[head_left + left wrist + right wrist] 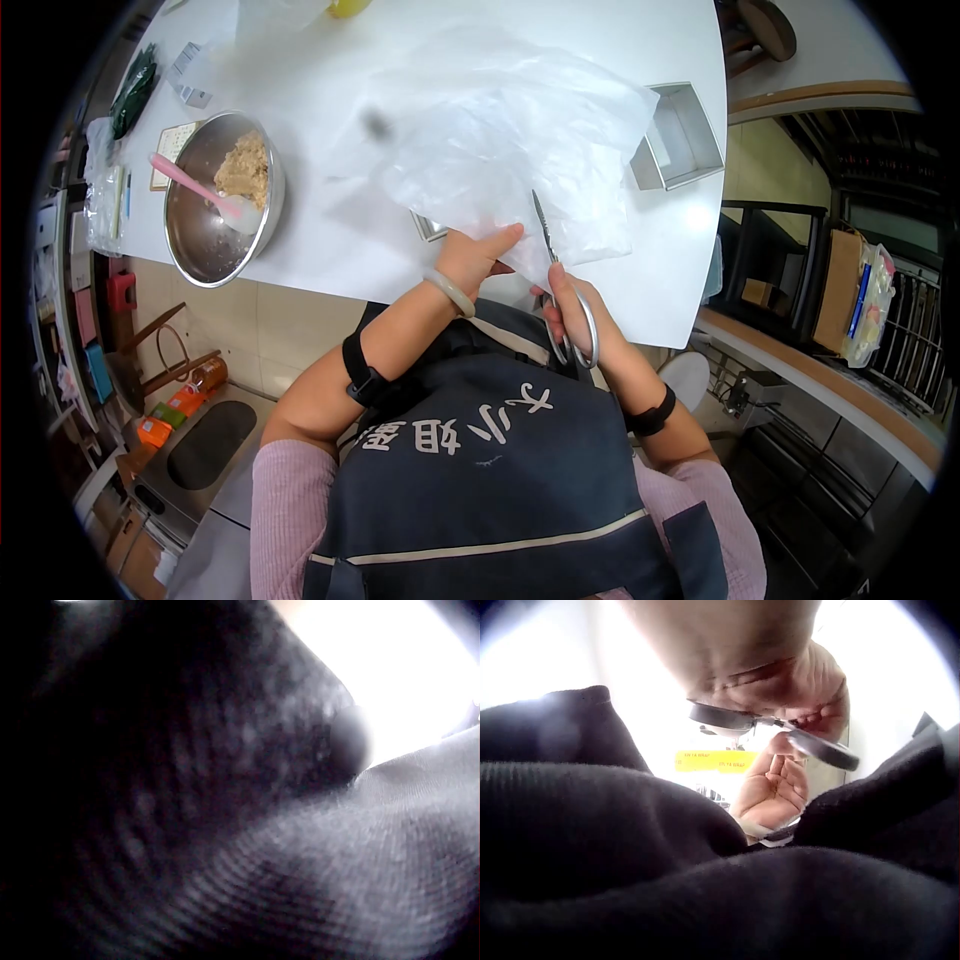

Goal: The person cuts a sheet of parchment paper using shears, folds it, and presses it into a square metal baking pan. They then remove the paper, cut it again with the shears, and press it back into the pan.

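Observation:
A thin clear plastic bag (pixel 500 140) lies crumpled across the table, its near edge at the person's hands. The left hand (pixel 478 258), wearing a pale bangle, pinches that edge, thumb on top. In the right hand (pixel 582 305) are metal scissors (pixel 543 222), handles toward the apron and narrow blades pointing away over the plastic. From below, the right wrist view shows the right hand (pixel 780 675) around the dark-looking scissor handles (pixel 823 748), with the left palm (pixel 772 795) behind. Dark cloth fills most of the left wrist view.
A steel bowl (pixel 180 235) with tan dough (pixel 243 170) and a pink-handled spatula (pixel 195 185) stands at the left. An open metal tin (pixel 690 140) is at the right edge. Another tin's corner (pixel 428 228) shows under the plastic. The dark apron (pixel 480 470) touches the table's front.

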Action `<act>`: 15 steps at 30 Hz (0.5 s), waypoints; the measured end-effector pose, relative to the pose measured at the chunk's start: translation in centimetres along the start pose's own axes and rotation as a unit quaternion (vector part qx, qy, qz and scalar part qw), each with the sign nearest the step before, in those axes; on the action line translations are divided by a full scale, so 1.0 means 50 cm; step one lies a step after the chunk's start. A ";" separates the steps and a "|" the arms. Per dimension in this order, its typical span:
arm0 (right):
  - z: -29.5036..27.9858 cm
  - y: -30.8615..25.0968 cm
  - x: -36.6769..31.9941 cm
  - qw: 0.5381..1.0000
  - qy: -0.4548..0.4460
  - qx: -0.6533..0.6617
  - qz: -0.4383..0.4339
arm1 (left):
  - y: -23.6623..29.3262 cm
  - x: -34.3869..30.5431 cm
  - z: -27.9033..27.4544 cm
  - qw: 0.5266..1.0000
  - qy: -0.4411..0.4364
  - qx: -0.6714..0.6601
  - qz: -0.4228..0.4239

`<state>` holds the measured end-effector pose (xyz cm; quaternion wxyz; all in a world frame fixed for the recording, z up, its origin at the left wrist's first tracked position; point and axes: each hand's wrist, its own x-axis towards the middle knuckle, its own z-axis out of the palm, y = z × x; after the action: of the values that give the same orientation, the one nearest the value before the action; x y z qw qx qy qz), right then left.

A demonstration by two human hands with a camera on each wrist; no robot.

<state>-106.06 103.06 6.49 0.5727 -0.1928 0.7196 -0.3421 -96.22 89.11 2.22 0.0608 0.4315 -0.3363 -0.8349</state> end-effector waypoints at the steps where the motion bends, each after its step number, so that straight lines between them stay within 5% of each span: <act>1: 0.003 -0.002 -0.002 1.000 0.004 -0.002 0.009 | 0.001 0.000 0.000 1.000 0.000 0.000 0.001; 15: -0.012 0.000 0.012 0.999 -0.008 -0.037 0.035 | 0.016 -0.021 -0.008 0.999 0.017 0.029 0.001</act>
<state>-106.82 102.82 6.18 0.5824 -0.1910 0.7335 -0.2938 -95.42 88.72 3.28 0.0542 0.4471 -0.3599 -0.8171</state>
